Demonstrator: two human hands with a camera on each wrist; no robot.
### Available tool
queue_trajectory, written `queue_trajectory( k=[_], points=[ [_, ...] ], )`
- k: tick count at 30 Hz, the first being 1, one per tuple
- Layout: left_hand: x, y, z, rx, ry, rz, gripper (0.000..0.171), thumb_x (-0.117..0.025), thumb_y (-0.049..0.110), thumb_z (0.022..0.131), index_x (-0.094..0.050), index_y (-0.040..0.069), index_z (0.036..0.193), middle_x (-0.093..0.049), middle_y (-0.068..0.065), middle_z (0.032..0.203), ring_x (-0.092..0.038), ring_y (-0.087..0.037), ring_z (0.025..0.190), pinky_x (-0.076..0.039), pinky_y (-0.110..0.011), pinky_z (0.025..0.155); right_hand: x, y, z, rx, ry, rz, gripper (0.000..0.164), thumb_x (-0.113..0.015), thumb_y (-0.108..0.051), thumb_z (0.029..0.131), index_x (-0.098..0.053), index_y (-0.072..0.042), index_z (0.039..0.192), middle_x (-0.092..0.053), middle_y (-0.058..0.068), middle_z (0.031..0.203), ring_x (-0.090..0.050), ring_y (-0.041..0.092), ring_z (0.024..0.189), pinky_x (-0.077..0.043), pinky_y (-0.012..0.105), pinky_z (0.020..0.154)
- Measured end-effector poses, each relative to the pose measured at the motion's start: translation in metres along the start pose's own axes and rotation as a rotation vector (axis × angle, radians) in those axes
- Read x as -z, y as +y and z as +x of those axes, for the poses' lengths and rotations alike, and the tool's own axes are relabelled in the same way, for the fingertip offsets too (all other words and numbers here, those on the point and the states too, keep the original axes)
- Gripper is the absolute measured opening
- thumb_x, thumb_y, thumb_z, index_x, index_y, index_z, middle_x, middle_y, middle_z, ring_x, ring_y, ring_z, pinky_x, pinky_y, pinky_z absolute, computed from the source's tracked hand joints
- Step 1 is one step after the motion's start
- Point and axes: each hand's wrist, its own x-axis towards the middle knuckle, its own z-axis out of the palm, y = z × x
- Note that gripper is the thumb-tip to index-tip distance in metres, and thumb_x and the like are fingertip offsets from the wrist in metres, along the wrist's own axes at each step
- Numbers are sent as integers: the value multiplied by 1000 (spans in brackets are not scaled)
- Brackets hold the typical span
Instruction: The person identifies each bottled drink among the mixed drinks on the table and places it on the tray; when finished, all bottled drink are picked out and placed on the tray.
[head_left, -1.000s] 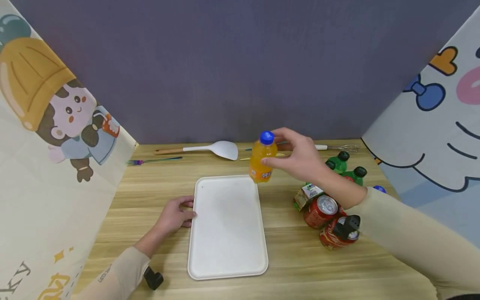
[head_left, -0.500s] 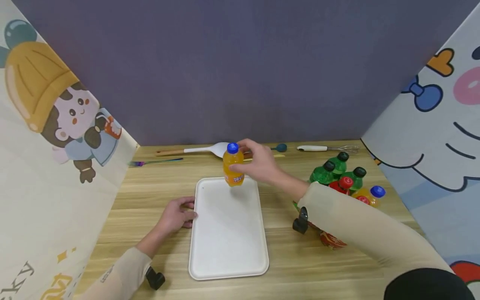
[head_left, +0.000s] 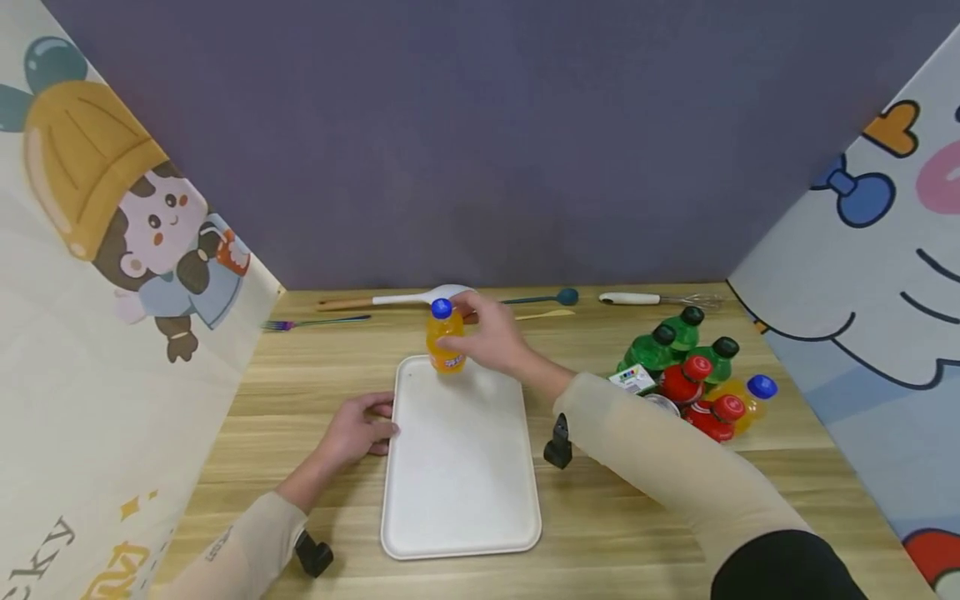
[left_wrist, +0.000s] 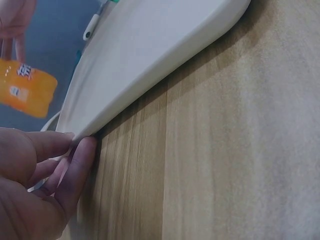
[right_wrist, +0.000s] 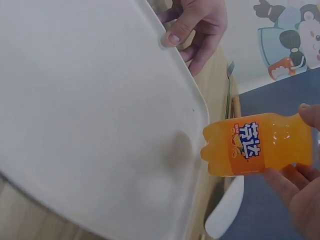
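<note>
My right hand (head_left: 493, 335) grips an orange soda bottle (head_left: 444, 343) with a blue cap, thumb on one side and fingers on the other. The bottle stays upright over the far left corner of a white tray (head_left: 461, 475). In the right wrist view, the bottle's base (right_wrist: 210, 150) overlaps the tray's far rim. At the tray's left edge, my left hand (head_left: 354, 429) pinches the rim between thumb and fingers. The left wrist view shows these fingertips (left_wrist: 86, 150) right at the tray's edge (left_wrist: 155, 75).
Right of the tray stand green bottles (head_left: 648, 350), red-capped bottles (head_left: 684, 379), another orange soda bottle (head_left: 757, 392) and a small carton (head_left: 632, 380). Along the back lie a fork (head_left: 315, 322), a white spatula (head_left: 405, 297), a blue-ended utensil (head_left: 566, 297) and a whisk (head_left: 660, 299).
My right hand has carried the orange soda bottle leftward, from beyond the tray's far right corner to its far left corner. My left hand has stayed at the tray's rim.
</note>
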Motion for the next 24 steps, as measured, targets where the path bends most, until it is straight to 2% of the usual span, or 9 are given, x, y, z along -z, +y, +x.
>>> queue_trajectory(
  k=[6,11,24],
  points=[
    [0,2,1,18,-1,-5,65,-70,-9,89,-47,-2,149,-59,-21,121,-68,-20,78,-68,-38,65,-22,6,6,25,11,11,51,-89,-27,81,-67,-13,125,-71,0,116,-67,20,103,-60,34,96],
    [0,4,0,15,9,-5,65,-70,-10,88,-48,-2,149,-59,-22,121,-68,-21,78,-68,-39,65,-37,9,8,12,-14,-4,54,-88,-30,82,-65,-15,128,-69,-1,120,-66,18,106,-59,33,97],
    [-2,4,-1,20,12,10,65,-70,-9,88,-48,-3,149,-60,-21,120,-68,-20,78,-67,-40,65,-55,8,12,37,-19,5,54,-88,-28,82,-65,-14,129,-68,0,119,-68,19,106,-60,30,97]
  ],
)
